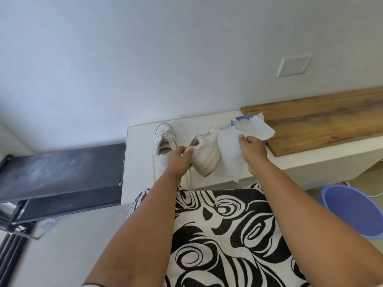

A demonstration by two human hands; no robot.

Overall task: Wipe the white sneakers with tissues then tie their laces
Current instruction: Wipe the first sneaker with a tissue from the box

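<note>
the left hand (179,160) is gripping the heel of one white sneaker (207,154) near the middle of the frame, thumb and fingers curled round the back rim and pinching it. that sneaker is tilting up on its side, sole facing the lower right, toe pointing toward the upper right. the second sneaker (163,148) is lying just to the left of it on the white ledge (141,146), opening facing the camera, laces loose and one lace hanging down over the ledge's front edge.

the right hand (251,150) is holding a white tissue (232,150) right of center, fingers curled and pinching the sheet near its top. the tissue is hanging open beside the tilted sneaker, its lower corner drooping past the ledge. a second sheet is sticking up from a blue tissue pack (241,120) just behind the hand, at the near end of a wooden board (323,121) running toward the right edge of the frame.

a black-and-white patterned garment (228,235) is filling the lower middle. a blue bucket (356,212) is sitting on the floor at the lower right. a dark rack (62,170) is standing at the left, and a white wall plate (294,65) is showing at the upper right.
</note>
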